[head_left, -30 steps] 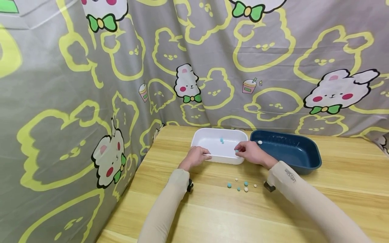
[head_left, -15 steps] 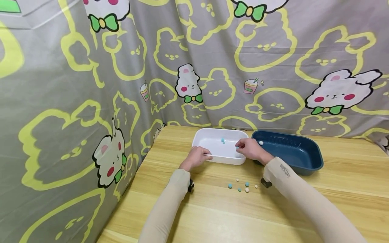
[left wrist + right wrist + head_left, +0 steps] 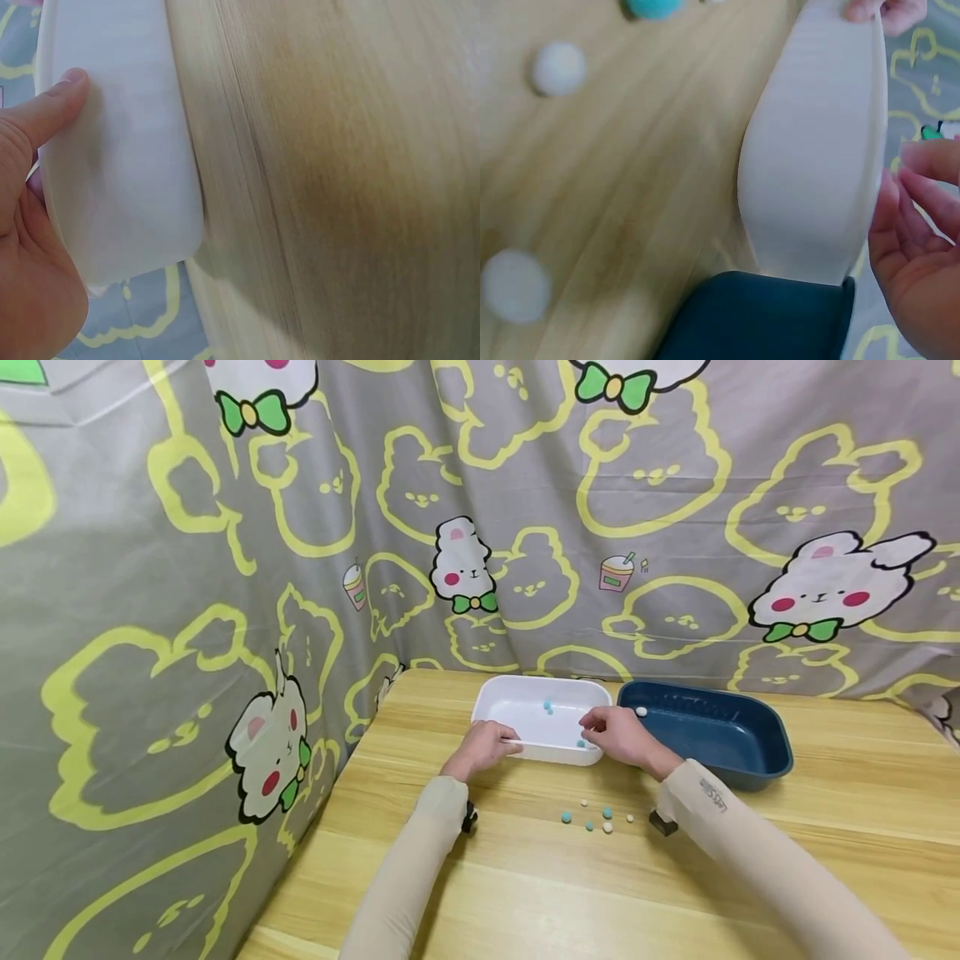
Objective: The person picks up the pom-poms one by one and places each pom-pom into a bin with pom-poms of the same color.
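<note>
At the near-left edge of the white plastic tray (image 3: 551, 753), my left hand (image 3: 484, 747) grips the rim. The left wrist view shows its thumb (image 3: 64, 105) against the outer wall. My right hand (image 3: 618, 732) is over the tray's near-right corner, its thumb and fingers apart with nothing visible between them in the right wrist view. Just below its fingertips a blue ball (image 3: 581, 743) lies inside the tray. Two more small blue balls (image 3: 547, 706) sit towards the tray's back.
A dark blue basin (image 3: 708, 731) stands beside the tray on the right, with a white ball (image 3: 642, 712) at its left end. Several blue and white balls, including a larger blue one (image 3: 566, 817), lie on the wooden table (image 3: 525, 893). A patterned curtain (image 3: 675, 510) hangs behind.
Earlier my right hand pinched the blue ball over the tray. Now the fingers have let go and the ball lies in the tray. The left hand keeps its hold.
</note>
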The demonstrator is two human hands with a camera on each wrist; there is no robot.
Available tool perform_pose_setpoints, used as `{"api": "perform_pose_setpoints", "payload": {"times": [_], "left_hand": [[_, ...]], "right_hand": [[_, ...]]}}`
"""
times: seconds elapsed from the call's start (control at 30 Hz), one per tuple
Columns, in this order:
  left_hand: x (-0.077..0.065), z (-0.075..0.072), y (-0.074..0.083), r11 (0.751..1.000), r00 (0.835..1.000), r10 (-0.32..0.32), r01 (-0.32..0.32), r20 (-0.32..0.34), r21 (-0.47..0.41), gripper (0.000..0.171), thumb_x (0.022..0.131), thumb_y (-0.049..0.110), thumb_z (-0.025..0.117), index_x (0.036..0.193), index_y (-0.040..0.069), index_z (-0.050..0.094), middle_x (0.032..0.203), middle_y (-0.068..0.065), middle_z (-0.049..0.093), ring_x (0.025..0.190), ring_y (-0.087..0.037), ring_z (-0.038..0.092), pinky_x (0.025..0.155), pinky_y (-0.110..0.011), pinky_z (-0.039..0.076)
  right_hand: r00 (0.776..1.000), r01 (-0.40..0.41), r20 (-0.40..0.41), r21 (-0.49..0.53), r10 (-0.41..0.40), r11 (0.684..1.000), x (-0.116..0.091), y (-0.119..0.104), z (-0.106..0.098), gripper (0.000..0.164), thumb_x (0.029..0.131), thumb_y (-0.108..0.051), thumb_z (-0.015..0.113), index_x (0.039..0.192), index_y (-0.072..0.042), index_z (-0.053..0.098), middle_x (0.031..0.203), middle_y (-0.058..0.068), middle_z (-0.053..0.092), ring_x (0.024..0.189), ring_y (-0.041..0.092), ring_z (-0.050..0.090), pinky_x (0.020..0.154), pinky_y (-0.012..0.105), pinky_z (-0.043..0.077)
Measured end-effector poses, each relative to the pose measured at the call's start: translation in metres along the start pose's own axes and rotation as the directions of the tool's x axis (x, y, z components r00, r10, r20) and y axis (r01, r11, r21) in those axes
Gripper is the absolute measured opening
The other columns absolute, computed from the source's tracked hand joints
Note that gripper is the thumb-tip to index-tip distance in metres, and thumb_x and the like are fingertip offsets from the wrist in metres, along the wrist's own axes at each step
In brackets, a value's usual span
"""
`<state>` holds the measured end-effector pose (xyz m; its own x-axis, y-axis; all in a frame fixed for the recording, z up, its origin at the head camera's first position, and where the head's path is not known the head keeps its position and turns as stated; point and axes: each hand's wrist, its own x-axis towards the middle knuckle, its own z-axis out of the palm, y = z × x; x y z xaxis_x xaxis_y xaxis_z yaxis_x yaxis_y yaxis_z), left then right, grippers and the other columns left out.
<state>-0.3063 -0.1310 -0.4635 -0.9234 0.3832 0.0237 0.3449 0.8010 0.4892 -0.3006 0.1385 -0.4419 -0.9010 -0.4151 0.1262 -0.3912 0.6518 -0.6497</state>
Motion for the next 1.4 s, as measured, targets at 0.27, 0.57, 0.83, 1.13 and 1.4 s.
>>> {"api": "perform_pose_setpoints", "payload": {"times": [0.27, 0.57, 0.83, 1.13, 1.4], "left_hand": [[-0.001, -0.004, 0.004, 1.0, 1.0, -0.009, 0.009, -0.001, -0.015, 0.012, 0.087, 0.03, 0.069, 0.082, 0.022, 0.076, 0.076, 0.016, 0.068, 0.071, -0.006, 0.055, 0.087, -0.031, 0.036], [-0.001, 0.0, 0.001, 1.0, 1.0, -0.014, 0.014, -0.001, -0.025, 0.012, 0.088, 0.03, 0.068, 0.081, 0.023, 0.076, 0.078, 0.016, 0.068, 0.069, -0.007, 0.053, 0.075, -0.027, 0.039], [-0.001, -0.001, 0.002, 1.0, 1.0, -0.017, 0.017, -0.004, -0.025, 0.012, 0.088, 0.03, 0.068, 0.082, 0.023, 0.076, 0.078, 0.016, 0.068, 0.071, -0.005, 0.055, 0.082, -0.028, 0.039], [-0.001, -0.001, 0.003, 1.0, 1.0, -0.021, 0.02, -0.002, -0.02, 0.012, 0.087, 0.03, 0.068, 0.082, 0.023, 0.076, 0.077, 0.016, 0.068, 0.07, -0.005, 0.055, 0.088, -0.032, 0.036], [-0.002, -0.001, 0.003, 0.999, 1.0, -0.028, 0.028, 0.003, -0.034, 0.012, 0.087, 0.03, 0.069, 0.082, 0.021, 0.077, 0.077, 0.015, 0.068, 0.069, -0.006, 0.054, 0.084, -0.03, 0.037]], "right_hand": [[0.99, 0.123, 0.069, 0.008, -0.124, 0.992, -0.029, -0.004, -0.004, 0.009, 0.088, -0.007, 0.065, 0.095, -0.002, 0.069, 0.078, -0.003, 0.062, 0.069, 0.01, 0.055, 0.062, 0.028, 0.047], [0.94, 0.215, 0.274, -0.014, -0.203, 0.976, -0.048, 0.007, -0.002, 0.009, 0.087, -0.004, 0.064, 0.095, -0.005, 0.069, 0.081, -0.007, 0.062, 0.071, 0.007, 0.052, 0.064, 0.025, 0.047], [0.885, 0.215, 0.411, 0.054, -0.218, 0.975, -0.055, 0.017, 0.005, 0.009, 0.083, -0.003, 0.068, 0.091, -0.006, 0.069, 0.082, -0.007, 0.064, 0.073, 0.005, 0.055, 0.068, 0.024, 0.049], [0.851, 0.178, 0.486, 0.09, -0.199, 0.98, -0.057, 0.022, 0.009, 0.015, 0.081, -0.003, 0.069, 0.096, -0.007, 0.069, 0.087, -0.005, 0.063, 0.075, 0.006, 0.054, 0.069, 0.024, 0.049], [0.846, 0.247, 0.476, 0.052, -0.242, 0.968, -0.056, 0.026, 0.015, 0.018, 0.076, 0.001, 0.069, 0.092, -0.008, 0.069, 0.087, -0.006, 0.062, 0.075, 0.007, 0.054, 0.069, 0.023, 0.048]]}}
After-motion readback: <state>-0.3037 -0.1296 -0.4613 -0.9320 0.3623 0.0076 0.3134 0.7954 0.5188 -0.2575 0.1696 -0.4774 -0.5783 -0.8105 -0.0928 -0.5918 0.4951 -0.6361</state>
